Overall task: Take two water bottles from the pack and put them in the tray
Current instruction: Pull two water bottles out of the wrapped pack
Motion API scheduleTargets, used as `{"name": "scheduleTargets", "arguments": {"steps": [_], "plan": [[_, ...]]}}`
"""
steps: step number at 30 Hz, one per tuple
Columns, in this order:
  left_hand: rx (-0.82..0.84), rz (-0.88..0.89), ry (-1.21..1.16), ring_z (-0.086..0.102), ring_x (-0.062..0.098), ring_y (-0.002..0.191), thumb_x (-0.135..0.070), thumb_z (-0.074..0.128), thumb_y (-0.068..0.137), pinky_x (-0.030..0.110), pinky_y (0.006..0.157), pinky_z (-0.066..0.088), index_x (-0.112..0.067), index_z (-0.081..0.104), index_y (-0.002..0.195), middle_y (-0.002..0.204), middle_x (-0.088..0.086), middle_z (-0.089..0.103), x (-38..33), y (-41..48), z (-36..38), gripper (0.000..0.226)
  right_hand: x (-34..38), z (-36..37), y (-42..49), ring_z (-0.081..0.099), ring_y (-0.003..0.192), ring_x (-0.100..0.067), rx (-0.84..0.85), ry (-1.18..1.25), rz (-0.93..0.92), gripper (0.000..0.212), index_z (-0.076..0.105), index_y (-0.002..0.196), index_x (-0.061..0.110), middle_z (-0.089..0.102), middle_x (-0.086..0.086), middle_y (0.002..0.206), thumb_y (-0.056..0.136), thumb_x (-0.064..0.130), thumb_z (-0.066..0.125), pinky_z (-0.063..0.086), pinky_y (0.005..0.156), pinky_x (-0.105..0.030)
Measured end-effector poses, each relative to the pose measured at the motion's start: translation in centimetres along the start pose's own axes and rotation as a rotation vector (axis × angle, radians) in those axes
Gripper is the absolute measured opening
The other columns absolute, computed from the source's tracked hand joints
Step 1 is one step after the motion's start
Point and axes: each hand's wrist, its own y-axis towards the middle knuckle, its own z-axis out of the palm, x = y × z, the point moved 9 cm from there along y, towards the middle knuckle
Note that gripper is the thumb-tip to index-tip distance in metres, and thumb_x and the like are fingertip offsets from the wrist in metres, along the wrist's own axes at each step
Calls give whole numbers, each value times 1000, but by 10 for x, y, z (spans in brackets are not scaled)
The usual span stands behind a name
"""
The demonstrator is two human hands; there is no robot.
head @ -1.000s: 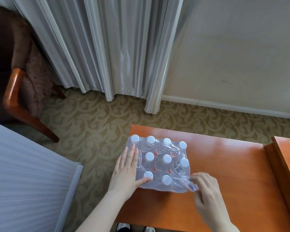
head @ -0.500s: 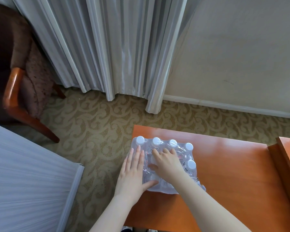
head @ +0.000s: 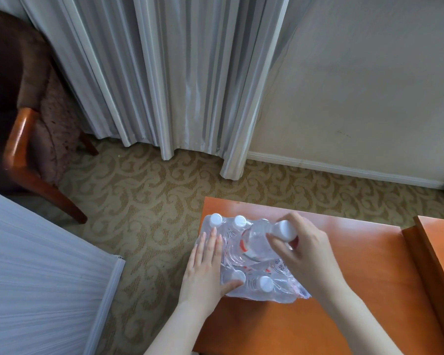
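Note:
A shrink-wrapped pack of water bottles with white caps stands on the left end of an orange wooden table. My left hand lies flat on the pack's left side, thumb pressed against its near edge. My right hand grips one clear water bottle by its neck, just under the white cap. That bottle is tilted and raised partly out of the torn wrap. No tray is in view.
A raised wooden ledge borders the table on the right. White bedding fills the lower left. A wooden armchair stands at the far left, grey curtains hang behind, and patterned carpet lies between.
My right hand went from the pack's near right corner onto its top, then closed on one bottle and pulled it up and out, tilted. My left hand stayed pressed on the pack.

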Motion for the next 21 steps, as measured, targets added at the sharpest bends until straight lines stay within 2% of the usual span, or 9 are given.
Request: {"name": "scheduleTargets", "arguments": {"steps": [3, 6, 9, 11, 13, 15, 16, 18, 21], "plan": [[27, -2, 17, -36, 24, 136, -84, 17, 73, 36, 111, -18, -17, -37, 135, 151, 1, -38, 0, -1, 0, 106, 7, -36, -8, 40, 52, -14, -90, 41, 31, 20, 52, 73, 12, 47, 5, 56, 78, 23, 68, 33, 51, -16], [84, -29, -65, -37, 22, 135, -86, 23, 70, 38, 113, -17, -16, -27, 143, 155, 1, -32, -3, 1, -11, 113, 17, -51, -9, 39, 53, -13, -90, 16, -2, 23, 50, 73, 9, 47, 3, 56, 78, 22, 68, 31, 52, -17], [91, -8, -381, -21, 11, 144, -86, 44, 60, 40, 119, -4, -28, -13, 149, 160, -6, -15, -23, 8, -53, 120, 26, -56, -7, 38, 57, -10, -65, -15, -37, 27, 46, 71, 7, 45, 3, 58, 78, 20, 69, 26, 55, -19], [100, 82, -673, 0, 6, 146, -79, 60, 52, 40, 120, 13, -44, -2, 147, 160, -14, 9, -51, 10, -94, 118, 34, -56, -6, 36, 56, -6, -40, -34, -64, 30, 44, 70, 9, 41, 7, 57, 78, 21, 69, 25, 58, -16], [82, 200, -823, 24, 3, 140, -67, 74, 50, 40, 114, 30, -56, 17, 139, 149, -23, 32, -79, 9, -137, 106, 41, -56, -6, 35, 55, -4, -12, -35, -81, 31, 41, 68, 17, 40, 7, 57, 77, 22, 70, 25, 59, -17], [65, 299, -837, 45, 2, 125, -49, 83, 54, 37, 106, 40, -52, 41, 127, 131, -24, 51, -100, 8, -167, 84, 46, -58, -5, 35, 54, -4, 7, -6, -93, 35, 36, 67, 27, 37, 11, 56, 77, 24, 70, 24, 58, -19], [79, 316, -825, 53, 3, 114, -40, 84, 57, 36, 100, 45, -48, 51, 115, 119, -22, 58, -106, 8, -175, 68, 48, -59, -4, 35, 54, -6, 17, 18, -92, 34, 37, 68, 25, 37, 11, 57, 77, 26, 69, 23, 57, -20], [133, 301, -815, 59, 8, 94, -28, 80, 63, 34, 86, 52, -37, 59, 93, 99, -12, 63, -110, 8, -178, 38, 49, -60, -2, 36, 55, -9, 39, 62, -91, 32, 38, 71, 19, 38, 10, 59, 76, 30, 68, 23, 57, -20], [111, 292, -854, 58, 7, 83, -22, 72, 67, 26, 73, 51, -36, 58, 84, 92, -9, 62, -109, 8, -180, 26, 54, -61, 3, 37, 60, -15, 43, 78, -116, 35, 37, 73, 21, 38, 13, 61, 75, 37, 67, 23, 58, -19]]}}
